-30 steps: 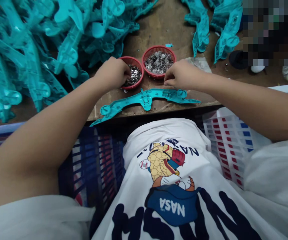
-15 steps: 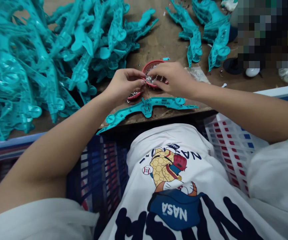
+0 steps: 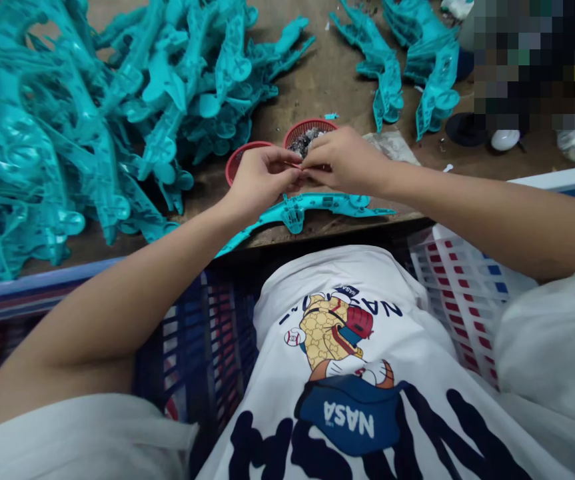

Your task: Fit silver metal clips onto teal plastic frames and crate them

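Fingertips pinched, my left hand (image 3: pixel 263 179) meets my right hand (image 3: pixel 342 159) just above a turquoise plastic part (image 3: pixel 294 212). Anything between the fingertips is too small to make out. The turquoise part lies near the table's front edge, long and curved, its left portion partly behind my left hand. Behind my right hand sits a red basket (image 3: pixel 292 135) of small shiny metallic pieces, partly covered by that hand. A second red basket (image 3: pixel 230 167) is mostly hidden behind my left hand.
Many turquoise parts (image 3: pixel 92 127) are heaped at the left of the table (image 3: pixel 312 73). More turquoise parts (image 3: pixel 432 60) lie at the back right, near a small plastic bag (image 3: pixel 394 147). Below the table edge, a white crate (image 3: pixel 462 293) stands at the right.
Both hands have come together, the left moving right and slightly down. The right hand has shifted slightly left, away from the metallic pieces. More of both red baskets shows.
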Tool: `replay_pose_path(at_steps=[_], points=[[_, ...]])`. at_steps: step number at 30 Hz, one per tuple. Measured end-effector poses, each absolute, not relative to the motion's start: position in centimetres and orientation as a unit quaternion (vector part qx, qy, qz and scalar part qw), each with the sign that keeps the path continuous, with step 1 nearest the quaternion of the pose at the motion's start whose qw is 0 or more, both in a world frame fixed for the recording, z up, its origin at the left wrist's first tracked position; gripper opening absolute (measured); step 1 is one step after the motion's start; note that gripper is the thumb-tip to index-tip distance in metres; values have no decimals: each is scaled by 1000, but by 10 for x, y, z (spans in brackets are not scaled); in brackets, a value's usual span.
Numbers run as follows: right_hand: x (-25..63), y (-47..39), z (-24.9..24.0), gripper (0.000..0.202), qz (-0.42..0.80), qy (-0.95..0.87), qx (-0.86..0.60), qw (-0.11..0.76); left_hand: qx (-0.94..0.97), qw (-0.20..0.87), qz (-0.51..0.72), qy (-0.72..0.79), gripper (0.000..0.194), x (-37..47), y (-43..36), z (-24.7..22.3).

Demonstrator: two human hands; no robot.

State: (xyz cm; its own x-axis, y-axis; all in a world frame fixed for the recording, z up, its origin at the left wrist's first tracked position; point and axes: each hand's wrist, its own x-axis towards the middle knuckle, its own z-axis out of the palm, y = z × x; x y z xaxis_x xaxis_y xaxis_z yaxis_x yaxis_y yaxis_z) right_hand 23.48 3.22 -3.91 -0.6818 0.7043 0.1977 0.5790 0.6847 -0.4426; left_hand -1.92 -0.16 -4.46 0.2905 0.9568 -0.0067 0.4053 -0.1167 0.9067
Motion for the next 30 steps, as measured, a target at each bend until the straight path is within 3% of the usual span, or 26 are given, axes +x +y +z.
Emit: replay_pose_path(at_steps=[5, 9, 30], points=[[249, 52, -45, 30, 199, -889, -401, 96, 871, 238, 134, 409, 48, -17, -1, -71], [256, 60, -55, 33, 249, -885, -392, -2, 927, 156, 3, 341, 41, -18, -8, -80], [249, 60, -65, 39, 285, -902, -314, -76, 941, 119, -13, 316, 39, -17, -11, -79]])
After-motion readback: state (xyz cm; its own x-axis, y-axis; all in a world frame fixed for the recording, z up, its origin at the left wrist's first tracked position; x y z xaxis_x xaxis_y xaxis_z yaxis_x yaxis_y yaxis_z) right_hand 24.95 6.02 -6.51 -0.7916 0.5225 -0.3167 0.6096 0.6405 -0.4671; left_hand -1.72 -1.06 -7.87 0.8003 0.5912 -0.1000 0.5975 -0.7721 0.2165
